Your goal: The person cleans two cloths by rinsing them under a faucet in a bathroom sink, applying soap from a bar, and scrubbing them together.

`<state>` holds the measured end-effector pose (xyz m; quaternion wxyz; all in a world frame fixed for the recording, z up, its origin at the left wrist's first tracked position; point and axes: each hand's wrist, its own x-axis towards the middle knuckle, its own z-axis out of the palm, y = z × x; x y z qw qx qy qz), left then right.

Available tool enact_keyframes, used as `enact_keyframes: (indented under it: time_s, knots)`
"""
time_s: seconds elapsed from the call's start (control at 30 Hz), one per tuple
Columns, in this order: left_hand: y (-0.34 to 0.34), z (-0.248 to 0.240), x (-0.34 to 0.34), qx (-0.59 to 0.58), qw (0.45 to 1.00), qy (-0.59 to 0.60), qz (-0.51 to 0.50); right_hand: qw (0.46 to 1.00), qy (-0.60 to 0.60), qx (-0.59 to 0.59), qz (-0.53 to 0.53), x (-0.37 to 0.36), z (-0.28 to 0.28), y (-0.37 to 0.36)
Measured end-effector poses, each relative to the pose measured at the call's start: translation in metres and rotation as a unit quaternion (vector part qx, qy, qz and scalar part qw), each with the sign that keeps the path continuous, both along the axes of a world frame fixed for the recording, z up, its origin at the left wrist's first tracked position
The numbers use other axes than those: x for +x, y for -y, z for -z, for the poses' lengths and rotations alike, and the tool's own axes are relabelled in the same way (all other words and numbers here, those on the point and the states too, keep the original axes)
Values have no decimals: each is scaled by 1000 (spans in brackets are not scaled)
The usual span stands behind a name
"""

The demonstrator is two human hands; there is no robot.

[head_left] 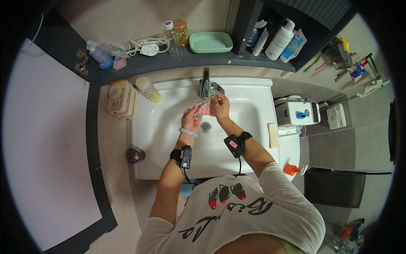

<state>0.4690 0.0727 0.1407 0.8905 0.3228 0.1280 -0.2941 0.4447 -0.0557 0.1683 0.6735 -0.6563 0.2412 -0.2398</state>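
A small pink-and-white checked cloth point(206, 109) with green edges is stretched between my hands, just below the chrome faucet point(205, 84) and above the white sink point(158, 127). My left hand point(192, 118) grips its left end, palm turned upward. My right hand point(221, 106) pinches the upper right part, close beside the faucet. Part of the cloth is hidden behind my fingers. Below it the round drain point(205, 127) shows in the basin. I cannot make out whether water is running.
A pale yellow bottle point(149, 89) and a cream rack point(121, 99) stand left of the faucet. A dark cup point(135, 155) sits at the left rim, a cream bar point(272, 135) at the right. Above runs a grey shelf point(169, 64) with bottles, a cable and a green dish point(210, 42).
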Motion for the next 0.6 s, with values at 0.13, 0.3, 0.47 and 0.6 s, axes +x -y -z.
enact_keyframes:
  time_s: [0.13,0.3,0.47,0.6]
  knots:
    - [-13,12,-2,-11,996,-81,-19,983,-13,162,-91,-2,-20,-14]
    - [-4,-42,-11,-64,944,-311,93,987,38,-24,-156,-10,-38,-18]
    - [-3,1,7,-219,953,-133,159,952,47,-222,-205,-22,-41,-40]
    - [10,24,0,-151,977,-94,117,891,49,-409,-191,-13,-36,-28]
